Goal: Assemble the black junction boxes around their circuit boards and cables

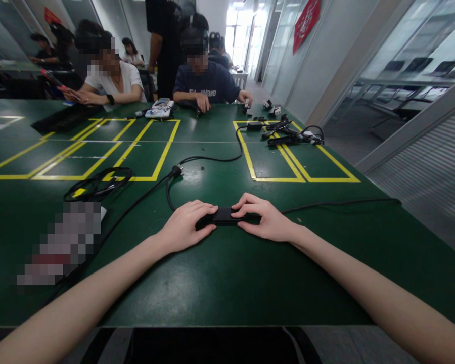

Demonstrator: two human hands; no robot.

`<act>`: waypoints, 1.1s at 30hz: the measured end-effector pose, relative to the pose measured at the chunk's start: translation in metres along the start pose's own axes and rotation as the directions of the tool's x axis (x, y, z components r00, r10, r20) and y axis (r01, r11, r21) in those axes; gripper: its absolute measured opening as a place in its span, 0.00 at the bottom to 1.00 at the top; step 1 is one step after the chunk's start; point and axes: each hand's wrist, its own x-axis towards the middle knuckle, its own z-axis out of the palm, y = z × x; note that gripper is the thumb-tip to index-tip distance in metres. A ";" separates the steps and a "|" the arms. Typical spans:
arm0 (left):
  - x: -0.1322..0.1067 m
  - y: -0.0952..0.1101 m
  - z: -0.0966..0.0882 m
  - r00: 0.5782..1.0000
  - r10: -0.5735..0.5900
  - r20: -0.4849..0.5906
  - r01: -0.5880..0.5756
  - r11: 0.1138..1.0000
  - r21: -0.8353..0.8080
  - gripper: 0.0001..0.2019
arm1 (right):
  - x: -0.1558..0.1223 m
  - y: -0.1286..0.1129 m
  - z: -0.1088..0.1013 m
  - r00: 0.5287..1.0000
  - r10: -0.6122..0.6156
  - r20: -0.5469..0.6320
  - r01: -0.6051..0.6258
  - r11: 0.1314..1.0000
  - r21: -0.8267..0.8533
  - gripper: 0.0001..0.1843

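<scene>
A flat black power adapter point(224, 216) lies on the green table point(227, 273) in front of me. My left hand point(187, 225) grips its left end with curled fingers. My right hand point(267, 218) closes over its right end, fingers pinched around the block. One black cable point(341, 203) runs off to the right from under my right hand. Another black cable point(207, 159) loops from the adapter's left side toward the far middle of the table.
A coiled black cable point(98, 184) lies to the left, beside yellow tape rectangles point(151, 151). More adapters and cables point(288, 134) pile at the far right. Two seated people point(205, 81) work across the table. The table's right edge drops to the floor.
</scene>
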 end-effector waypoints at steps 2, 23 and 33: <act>0.001 0.000 0.000 1.000 -0.020 0.021 0.020 1.000 0.015 0.17 | 0.000 0.002 0.001 1.000 -0.011 -0.002 0.011 1.000 -0.007 0.08; 0.005 0.011 -0.002 0.994 -0.093 0.062 0.091 0.995 0.034 0.12 | -0.001 0.004 0.012 0.996 -0.017 0.086 0.044 0.944 -0.326 0.24; 0.005 0.010 -0.002 0.996 -0.022 0.083 0.011 0.991 0.130 0.11 | 0.000 -0.001 0.011 0.992 -0.029 0.126 0.067 0.949 -0.307 0.17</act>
